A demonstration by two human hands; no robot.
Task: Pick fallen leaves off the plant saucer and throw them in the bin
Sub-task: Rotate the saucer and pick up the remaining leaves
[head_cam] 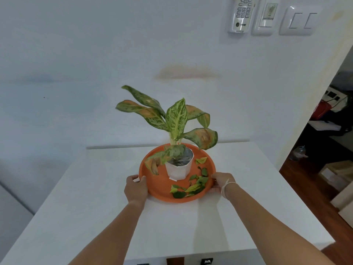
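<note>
On the white table [95, 188], near its far edge, we hold the round orange plastic saucer [158, 186] by its rim with both hands. Our left hand [136, 189] clasps the left rim, fingers [142, 179] curled over the edge; our right hand [222, 181] grips the right rim, with a thin white string around the wrist. A small white faceted pot [178, 170] holding a speckled green plant with browning leaves [175, 119] stands near the saucer's middle. The loose green and yellow fallen leaves [191, 186] lie inside the saucer, mostly in the near-right part, with one pale leaf beside the pot on the right. We judge the picking has not begun; this looks like steadying or positioning the saucer. Next, one hand must let go and pinch the leaves lightly. No bin is in view, so we must find it.
</note>
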